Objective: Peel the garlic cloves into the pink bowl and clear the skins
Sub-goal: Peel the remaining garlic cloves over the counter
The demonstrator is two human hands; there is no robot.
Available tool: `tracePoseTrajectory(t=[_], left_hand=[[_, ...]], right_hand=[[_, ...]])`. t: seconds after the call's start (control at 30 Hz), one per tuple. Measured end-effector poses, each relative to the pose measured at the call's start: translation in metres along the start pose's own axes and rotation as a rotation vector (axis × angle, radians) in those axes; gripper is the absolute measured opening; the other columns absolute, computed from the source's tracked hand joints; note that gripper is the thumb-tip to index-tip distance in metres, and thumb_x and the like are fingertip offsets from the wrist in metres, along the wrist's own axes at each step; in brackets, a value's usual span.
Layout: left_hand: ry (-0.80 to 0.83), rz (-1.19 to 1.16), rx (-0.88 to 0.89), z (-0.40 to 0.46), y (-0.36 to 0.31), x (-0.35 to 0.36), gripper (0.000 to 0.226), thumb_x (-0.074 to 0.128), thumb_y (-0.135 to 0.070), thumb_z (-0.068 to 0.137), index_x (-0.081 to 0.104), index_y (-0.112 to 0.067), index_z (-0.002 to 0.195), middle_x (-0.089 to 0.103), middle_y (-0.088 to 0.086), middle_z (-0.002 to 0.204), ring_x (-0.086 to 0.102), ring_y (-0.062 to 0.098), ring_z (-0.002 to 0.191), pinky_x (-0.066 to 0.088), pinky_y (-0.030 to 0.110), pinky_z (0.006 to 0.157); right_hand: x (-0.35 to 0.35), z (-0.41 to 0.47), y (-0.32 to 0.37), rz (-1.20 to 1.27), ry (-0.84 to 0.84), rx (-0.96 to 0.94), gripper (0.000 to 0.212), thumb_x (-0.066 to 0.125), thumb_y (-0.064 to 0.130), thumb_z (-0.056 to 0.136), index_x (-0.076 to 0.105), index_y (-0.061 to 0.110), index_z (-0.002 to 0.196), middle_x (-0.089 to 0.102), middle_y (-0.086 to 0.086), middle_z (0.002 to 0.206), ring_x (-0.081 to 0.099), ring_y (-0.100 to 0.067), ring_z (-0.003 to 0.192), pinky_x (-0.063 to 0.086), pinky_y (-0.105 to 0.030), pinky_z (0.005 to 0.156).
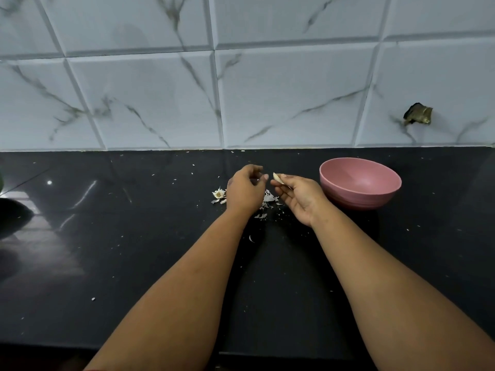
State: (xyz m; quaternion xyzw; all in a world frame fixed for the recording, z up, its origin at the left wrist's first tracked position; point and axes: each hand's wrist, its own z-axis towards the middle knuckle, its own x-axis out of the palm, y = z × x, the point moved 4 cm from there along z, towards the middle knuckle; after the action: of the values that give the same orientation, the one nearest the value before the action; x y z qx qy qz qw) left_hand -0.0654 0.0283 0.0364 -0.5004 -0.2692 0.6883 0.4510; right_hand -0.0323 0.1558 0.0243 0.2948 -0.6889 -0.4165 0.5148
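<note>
My right hand (297, 195) pinches a pale garlic clove (278, 178) between thumb and fingers, palm turned up, just left of the pink bowl (360, 183). The bowl stands on the black counter, and what I see of its inside looks empty. My left hand (245, 190) hovers close to the clove with its fingers curled and the thumb tip near it; whether it holds a bit of skin I cannot tell. Loose white garlic skins (268, 198) lie under and between my hands. A garlic root stub (219, 194) sits left of my left hand.
Small skin flakes (251, 239) are scattered over the black counter (134, 250) toward me and to the left. A marbled tile wall (241, 89) rises behind the counter. A dark object (10, 210) shows at the left edge.
</note>
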Motion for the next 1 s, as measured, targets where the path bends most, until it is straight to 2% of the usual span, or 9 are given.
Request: tracePoseTrajectory(t=[0.07,0.17,0.3,0.4,0.5,0.63,0.8,1.0], left_hand=[[0.005,-0.073,0.036,-0.001,-0.003,0.001,0.016,0.066,-0.022,0.09,0.07,-0.022,0.105,0.069,-0.01,0.091,0.064,0.008,0.086,0.052,0.029,0.087],[0.031,-0.081,0.073,-0.002,-0.005,0.003,0.013,0.064,-0.017,0.09,0.073,-0.024,0.096,0.069,-0.014,0.083,0.062,0.0,0.077,0.049,0.021,0.078],[0.042,-0.015,0.095,0.001,-0.002,0.003,0.005,0.067,-0.021,0.089,0.071,-0.022,0.089,0.069,-0.011,0.08,0.062,0.007,0.073,0.048,0.022,0.072],[0.097,0.06,0.117,0.001,-0.003,0.005,0.006,0.065,-0.023,0.091,0.067,-0.02,0.086,0.069,-0.01,0.08,0.058,0.009,0.072,0.043,0.023,0.071],[0.154,0.085,0.131,-0.001,-0.003,0.01,0.007,0.063,-0.021,0.092,0.067,-0.019,0.086,0.067,-0.007,0.079,0.058,0.011,0.074,0.042,0.024,0.071],[0.196,0.027,0.132,0.001,-0.001,0.01,0.005,0.068,-0.019,0.089,0.072,-0.019,0.085,0.07,-0.005,0.078,0.06,0.008,0.072,0.05,0.026,0.072],[0.181,0.008,0.131,0.001,-0.001,0.009,0.006,0.07,-0.018,0.087,0.073,-0.021,0.082,0.068,-0.013,0.072,0.059,0.002,0.067,0.046,0.018,0.067],[0.133,0.13,0.182,-0.002,-0.006,0.008,0.01,0.063,-0.016,0.09,0.068,-0.019,0.082,0.062,-0.009,0.07,0.052,0.003,0.061,0.036,0.016,0.059]], right_hand=[[0.0,0.001,-0.001,-0.001,0.018,0.009,0.012,0.052,0.004,0.096,0.064,0.001,0.095,0.069,-0.009,0.085,0.067,-0.012,0.078,0.055,-0.016,0.064],[0.0,0.0,-0.002,-0.007,0.037,0.017,0.011,0.055,0.003,0.094,0.065,-0.001,0.094,0.072,-0.007,0.079,0.069,-0.013,0.077,0.055,-0.017,0.063],[-0.002,0.001,-0.001,-0.091,0.006,-0.058,0.009,0.058,0.003,0.093,0.067,0.002,0.093,0.072,-0.004,0.072,0.068,-0.01,0.07,0.054,-0.016,0.06],[-0.004,0.002,0.002,-0.232,-0.06,-0.147,0.006,0.063,0.012,0.092,0.068,0.008,0.089,0.068,-0.003,0.073,0.061,-0.007,0.062,0.048,-0.016,0.055],[-0.008,0.004,0.003,-0.32,-0.08,-0.168,0.016,0.063,0.018,0.092,0.065,0.011,0.078,0.065,-0.001,0.072,0.057,-0.003,0.056,0.043,-0.016,0.052],[-0.009,0.006,0.001,-0.369,-0.072,-0.155,0.018,0.057,0.019,0.097,0.066,0.007,0.088,0.06,0.002,0.063,0.053,0.001,0.047,0.041,-0.014,0.049],[-0.008,0.005,0.003,-0.347,-0.054,-0.186,0.019,0.059,0.019,0.095,0.063,0.007,0.08,0.061,-0.003,0.065,0.055,0.001,0.047,0.045,-0.015,0.054],[-0.01,0.008,0.001,-0.367,-0.054,-0.187,0.019,0.063,0.021,0.093,0.064,0.006,0.081,0.064,-0.004,0.069,0.056,0.0,0.046,0.046,-0.017,0.056]])
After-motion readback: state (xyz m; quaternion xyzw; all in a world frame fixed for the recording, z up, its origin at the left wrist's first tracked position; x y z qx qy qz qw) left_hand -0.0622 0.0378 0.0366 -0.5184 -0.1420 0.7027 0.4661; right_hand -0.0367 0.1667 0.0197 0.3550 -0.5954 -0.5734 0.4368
